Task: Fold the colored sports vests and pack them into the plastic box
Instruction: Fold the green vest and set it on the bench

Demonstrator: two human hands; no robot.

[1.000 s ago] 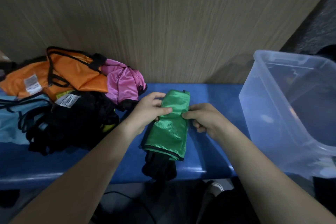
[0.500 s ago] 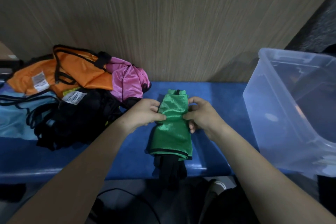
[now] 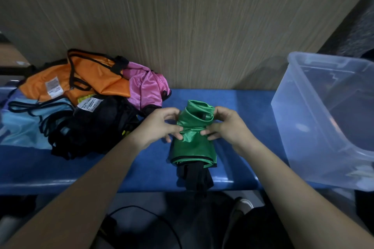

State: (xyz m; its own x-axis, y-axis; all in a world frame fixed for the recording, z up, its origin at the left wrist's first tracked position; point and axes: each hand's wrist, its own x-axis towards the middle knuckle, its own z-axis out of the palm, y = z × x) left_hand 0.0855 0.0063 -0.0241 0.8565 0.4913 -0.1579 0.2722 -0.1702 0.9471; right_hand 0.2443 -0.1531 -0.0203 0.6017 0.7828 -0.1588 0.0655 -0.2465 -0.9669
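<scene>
Fingers of the left hand [image 3: 162, 125] and right hand [image 3: 224, 125] pinch the far end of the green vest [image 3: 192, 143], curling it over toward the person, probably so the narrow strip rolls up tight and even. The vest lies on the blue bench [image 3: 242, 107], its black trim hanging past the near edge below the grip. Right of the grip bare bench leads to the plastic box [image 3: 299, 117]; left of it sits the pile of unfolded vests [image 3: 85, 97].
</scene>
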